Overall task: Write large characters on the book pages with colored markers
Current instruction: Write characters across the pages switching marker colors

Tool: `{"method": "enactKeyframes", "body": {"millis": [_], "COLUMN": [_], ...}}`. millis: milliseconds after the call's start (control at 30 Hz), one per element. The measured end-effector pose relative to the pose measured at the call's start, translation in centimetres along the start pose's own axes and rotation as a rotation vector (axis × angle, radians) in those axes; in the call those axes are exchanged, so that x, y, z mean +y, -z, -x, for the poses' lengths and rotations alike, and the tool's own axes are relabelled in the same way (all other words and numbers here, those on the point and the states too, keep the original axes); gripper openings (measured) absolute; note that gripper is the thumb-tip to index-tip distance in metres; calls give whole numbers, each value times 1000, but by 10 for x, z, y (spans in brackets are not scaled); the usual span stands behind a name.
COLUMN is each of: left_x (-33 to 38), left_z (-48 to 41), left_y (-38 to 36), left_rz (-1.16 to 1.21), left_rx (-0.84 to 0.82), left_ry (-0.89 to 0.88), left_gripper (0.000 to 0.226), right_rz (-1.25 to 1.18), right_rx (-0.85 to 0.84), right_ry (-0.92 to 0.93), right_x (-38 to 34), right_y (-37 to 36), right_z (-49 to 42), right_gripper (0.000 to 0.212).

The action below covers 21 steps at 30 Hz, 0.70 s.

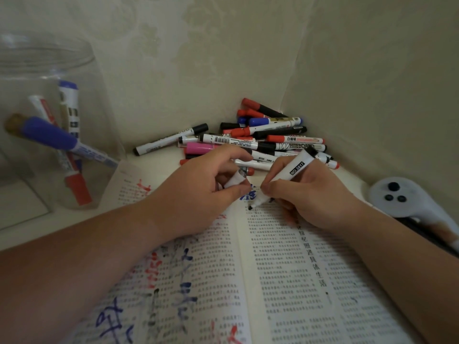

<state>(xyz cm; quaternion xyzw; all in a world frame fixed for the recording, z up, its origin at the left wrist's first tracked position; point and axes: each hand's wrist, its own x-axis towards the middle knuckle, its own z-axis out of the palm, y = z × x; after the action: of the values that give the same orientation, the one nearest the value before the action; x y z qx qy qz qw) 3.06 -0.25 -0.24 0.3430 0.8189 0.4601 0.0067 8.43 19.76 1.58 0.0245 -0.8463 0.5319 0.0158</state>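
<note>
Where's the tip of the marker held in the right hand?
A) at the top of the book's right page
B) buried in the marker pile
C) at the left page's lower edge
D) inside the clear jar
A: the right hand grips the marker with its black tip down at the top of the right page, near the spine. The left hand pinches a small white piece beside it.

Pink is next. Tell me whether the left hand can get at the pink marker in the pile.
Probably reachable: the pink marker lies exposed at the near edge of the pile, just beyond the left hand. But it pinches a white object.
</note>
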Motion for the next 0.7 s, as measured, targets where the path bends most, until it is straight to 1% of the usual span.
{"method": "enactKeyframes", "body": {"millis": [67,133,233,367,433,500,600,633,700], "left_x": [1,2,1,0,-2,-5,-8,-9,-9], "left_z": [1,0,0,0,0,-1,-3,-3,-3], "left_y": [0,0,0,1,1,1,1,0,0], "left_rz": [13,22,59,-6,-35,-78,-91,-88,-90], "left_rx": [13,24,50,88,87,94,108,104,96], "left_ry": [1,2,1,-5,-31,-103,-151,-155,-160], "left_gripper": [34,29,31,29,22,17,13,12,13], "right_rz": [-1,11,25,-14,0,13,-30,-42,-58], "right_rx": [10,20,24,-22,-8,13,-22,-34,-41], "right_ry": [-3,-22,-36,-12,-17,-14,5,9,11], "right_x": [0,-2,-1,-2,-1,0,-1,-1,-1], "right_y": [-1,-1,1,1,1,1,1,1,1], "right_z": [0,0,-1,2,1,-1,1,2,2], "right_gripper": [15,15,12,19,18,17,11,12,19]}}
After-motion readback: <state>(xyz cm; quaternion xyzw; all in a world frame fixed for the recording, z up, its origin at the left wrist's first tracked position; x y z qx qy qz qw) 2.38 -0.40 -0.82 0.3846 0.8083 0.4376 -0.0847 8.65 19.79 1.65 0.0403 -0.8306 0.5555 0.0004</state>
